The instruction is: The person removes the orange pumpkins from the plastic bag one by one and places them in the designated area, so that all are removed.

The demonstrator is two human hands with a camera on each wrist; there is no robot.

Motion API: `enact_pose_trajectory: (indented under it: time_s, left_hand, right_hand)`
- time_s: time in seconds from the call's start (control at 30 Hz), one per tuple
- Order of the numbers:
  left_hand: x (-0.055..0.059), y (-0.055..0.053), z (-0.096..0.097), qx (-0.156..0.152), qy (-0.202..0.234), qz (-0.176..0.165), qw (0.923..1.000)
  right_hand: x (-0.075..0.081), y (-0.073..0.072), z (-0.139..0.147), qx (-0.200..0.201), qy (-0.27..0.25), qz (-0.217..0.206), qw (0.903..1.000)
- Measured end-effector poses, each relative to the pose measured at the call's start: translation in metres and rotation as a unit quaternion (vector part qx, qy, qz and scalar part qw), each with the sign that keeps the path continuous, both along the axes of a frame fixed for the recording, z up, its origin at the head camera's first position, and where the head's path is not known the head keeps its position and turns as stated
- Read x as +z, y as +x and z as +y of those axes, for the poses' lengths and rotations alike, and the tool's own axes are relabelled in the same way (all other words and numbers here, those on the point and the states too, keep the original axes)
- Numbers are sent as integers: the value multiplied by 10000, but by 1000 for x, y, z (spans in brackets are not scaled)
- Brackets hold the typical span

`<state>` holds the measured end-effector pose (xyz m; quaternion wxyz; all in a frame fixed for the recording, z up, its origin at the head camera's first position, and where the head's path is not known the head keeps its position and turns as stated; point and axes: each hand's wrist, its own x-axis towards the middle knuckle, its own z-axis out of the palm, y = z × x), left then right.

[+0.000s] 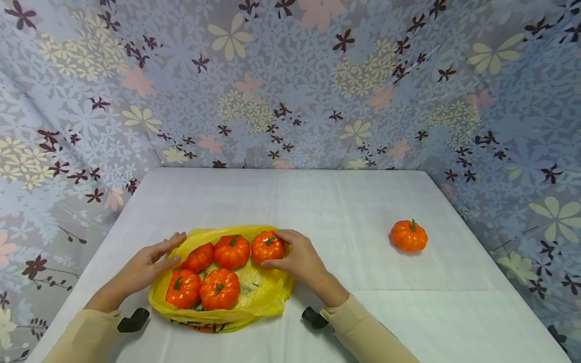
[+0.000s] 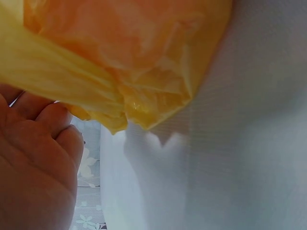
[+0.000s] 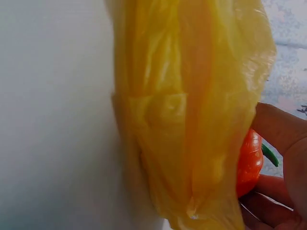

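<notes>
A yellow plastic bag (image 1: pixel 254 285) lies spread wide on the table with several small orange pumpkins inside. My right hand (image 1: pixel 301 257) grips one pumpkin (image 1: pixel 267 247) at the bag's right side, thumb and fingers around it; its green stem shows in the right wrist view, beside the bag's wall (image 3: pixel 192 120). At the bag's left rim my left hand (image 1: pixel 147 264) rests with its fingers extended, close to a pumpkin (image 1: pixel 183 289). In the left wrist view that hand (image 2: pixel 38 153) lies against the bag's edge (image 2: pixel 96 91). Another pumpkin (image 1: pixel 220 289) sits at the bag's front.
One more orange pumpkin (image 1: pixel 409 236) stands alone on the white table (image 1: pixel 363 201) to the right. Flower-patterned cloth (image 1: pixel 290 85) hangs behind and on both sides of the table. Black wrist devices (image 1: pixel 133 320) show near both sleeves.
</notes>
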<state>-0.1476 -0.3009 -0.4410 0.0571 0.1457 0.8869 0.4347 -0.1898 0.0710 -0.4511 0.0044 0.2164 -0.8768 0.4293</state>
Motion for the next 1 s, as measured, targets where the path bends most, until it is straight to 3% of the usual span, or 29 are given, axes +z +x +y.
enact_pose_trajectory:
  time_s: [0.37,0.53,1.0]
  left_hand:
    - [1,1,1,9,-64,20,10000]
    - [1,1,1,12,-15,25,10000]
    - [2,1,2,46,-57,-58,10000]
  right_hand:
    - [12,0,8,193,-89,-113,9997]
    - [21,1,11,271,-362,-5,9990]
    - [30,-3,20,18,-747,215,9970]
